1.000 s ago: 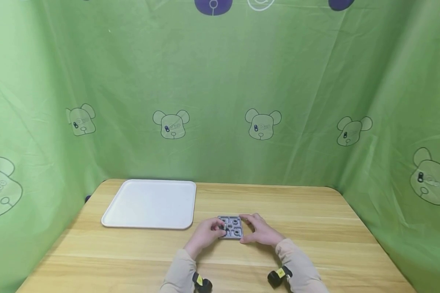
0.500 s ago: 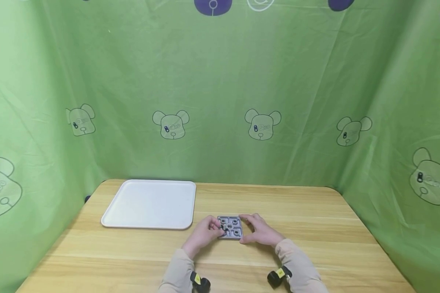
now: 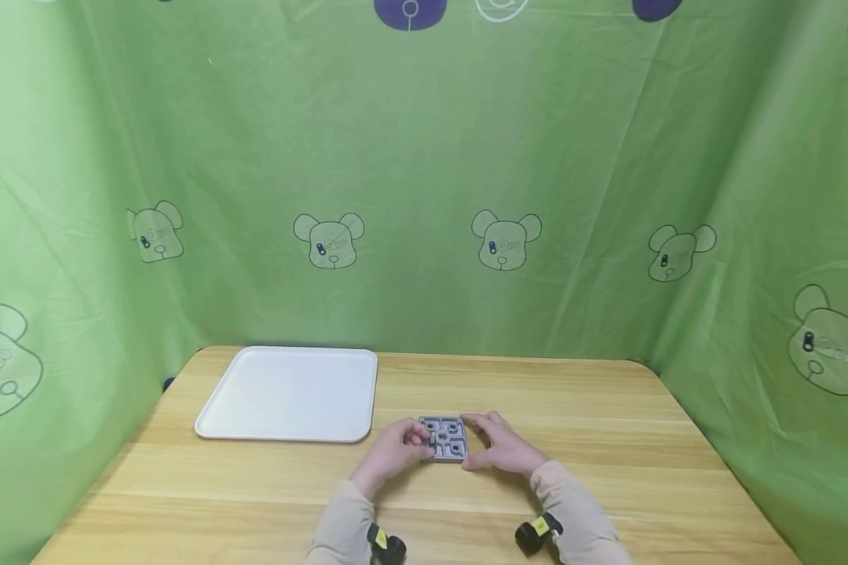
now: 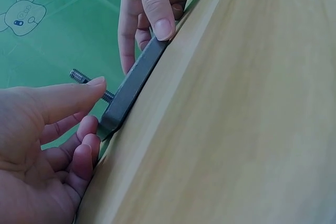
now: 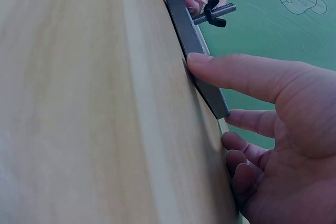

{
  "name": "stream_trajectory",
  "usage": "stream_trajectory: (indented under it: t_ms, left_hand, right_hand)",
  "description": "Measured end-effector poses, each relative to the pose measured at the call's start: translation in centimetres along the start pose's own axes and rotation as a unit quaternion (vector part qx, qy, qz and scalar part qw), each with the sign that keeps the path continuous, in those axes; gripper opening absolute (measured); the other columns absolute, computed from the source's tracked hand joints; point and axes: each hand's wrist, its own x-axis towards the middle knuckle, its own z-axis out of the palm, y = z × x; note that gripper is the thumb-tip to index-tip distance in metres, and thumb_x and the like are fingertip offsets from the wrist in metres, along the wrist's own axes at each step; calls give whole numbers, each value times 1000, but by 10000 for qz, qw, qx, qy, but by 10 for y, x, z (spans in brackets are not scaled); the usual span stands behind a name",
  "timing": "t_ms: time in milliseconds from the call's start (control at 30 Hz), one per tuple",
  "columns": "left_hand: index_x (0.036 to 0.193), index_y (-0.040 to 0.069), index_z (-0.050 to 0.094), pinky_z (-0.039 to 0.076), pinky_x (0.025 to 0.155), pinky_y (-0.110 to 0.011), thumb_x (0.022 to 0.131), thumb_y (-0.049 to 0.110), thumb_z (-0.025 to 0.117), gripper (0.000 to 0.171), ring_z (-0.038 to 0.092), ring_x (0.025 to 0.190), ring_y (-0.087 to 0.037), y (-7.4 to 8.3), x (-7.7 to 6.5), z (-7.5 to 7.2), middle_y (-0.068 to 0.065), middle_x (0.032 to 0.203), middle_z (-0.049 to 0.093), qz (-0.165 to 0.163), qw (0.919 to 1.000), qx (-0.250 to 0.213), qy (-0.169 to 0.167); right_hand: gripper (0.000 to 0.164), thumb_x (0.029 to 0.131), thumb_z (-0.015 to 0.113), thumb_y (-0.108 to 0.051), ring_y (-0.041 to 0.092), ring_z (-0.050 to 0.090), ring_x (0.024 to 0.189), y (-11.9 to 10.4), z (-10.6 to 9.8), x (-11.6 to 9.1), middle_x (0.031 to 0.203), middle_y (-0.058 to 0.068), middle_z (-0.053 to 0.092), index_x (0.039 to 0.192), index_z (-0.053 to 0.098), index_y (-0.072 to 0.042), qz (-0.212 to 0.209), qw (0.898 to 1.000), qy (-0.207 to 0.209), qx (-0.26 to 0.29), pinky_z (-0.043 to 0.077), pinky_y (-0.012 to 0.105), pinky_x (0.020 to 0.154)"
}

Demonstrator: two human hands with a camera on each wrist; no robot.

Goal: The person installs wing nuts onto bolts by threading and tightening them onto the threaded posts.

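A square grey metal plate [image 3: 450,436] with raised ribs and round recesses lies on the wooden table in the head view. From its left part a threaded stud [image 4: 79,75] rises, carrying a black wing nut [image 5: 216,18] partway along. My left hand [image 3: 392,453] has its thumb and fingertips at this wing nut, the other fingers curled against the plate's left edge. In the left wrist view the thumb covers most of the nut. My right hand [image 3: 503,448] holds the plate's right side, thumb at the near corner and fingers at the far one.
A white rectangular tray [image 3: 290,392] lies at the table's back left. Green printed curtains [image 3: 410,306] stand close behind the table [image 3: 608,424] and on both sides. Each sleeve carries a black wrist camera [image 3: 530,537].
The left thumb and fingertips shift slightly around the wing nut, which shows less in the head view than half a second ago. The right hand and the plate stay almost still.
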Motion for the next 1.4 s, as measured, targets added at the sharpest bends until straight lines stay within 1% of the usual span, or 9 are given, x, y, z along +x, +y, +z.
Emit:
stream_trajectory:
  t_ms: [367,600,733,833,933,1000,1167,1267,1400]
  left_hand:
    - [98,7,68,41,67,-22,83,12,72,17,50,73,-10,1,2,3,0,81,59,122,9995,290,74]
    - [100,4,68,40,67,-25,85,9,68,16,48,70,-7,3,0,3,5,75,55,470,9981,380,121]
    - [102,6,69,40,70,-26,86,11,67,17,48,72,-9,4,1,3,3,77,56,291,9987,409,49]
    - [104,6,69,40,70,-25,86,12,68,19,48,72,-9,3,2,3,0,78,58,278,9986,451,12]
    - [106,7,67,40,68,-23,86,13,68,21,49,71,-9,3,1,2,0,79,58,217,9991,376,24]
    - [107,6,65,40,67,-22,86,13,68,22,49,72,-9,3,1,1,1,79,56,117,9997,216,31]
    - [99,3,58,41,64,-22,85,10,70,20,48,73,-13,2,-1,-1,0,81,53,-99,9997,-220,29]
    - [94,2,57,42,64,-23,83,8,70,18,49,74,-14,0,-1,-2,-2,82,55,-79,9997,-231,0]
    - [94,4,60,43,66,-24,82,8,72,18,51,76,-14,-1,0,-2,-3,84,58,-76,9998,-188,-55]
  right_hand:
    - [87,70,82,-32,29,49,112,-2,-2,-1,120,15,49,144,43,-7,53,10000,-17,8,39,61,100]
    - [87,70,83,-31,29,49,112,-1,-1,0,119,16,49,143,44,-7,74,10000,6,9,39,61,100]
    - [87,69,83,-31,29,49,112,0,0,0,119,15,49,143,44,-8,70,10000,10,-7,39,61,100]
    - [87,69,83,-31,29,49,112,0,0,0,120,15,49,144,44,-8,69,10000,9,-7,39,61,101]
    - [87,70,83,-31,30,49,113,0,0,0,120,16,49,144,44,-8,72,10000,3,17,39,61,101]
    - [87,70,83,-31,30,49,113,0,0,0,120,16,49,144,44,-8,72,10000,2,17,39,60,101]
    - [86,69,83,-31,29,50,112,0,0,0,119,15,50,143,44,-8,55,10000,10,-26,39,60,100]
    - [87,69,83,-31,28,50,111,0,1,1,119,15,50,143,44,-8,50,10000,20,-27,39,60,100]
    - [87,69,83,-31,28,49,111,0,1,1,118,14,50,143,44,-8,45,10000,15,-23,40,60,100]
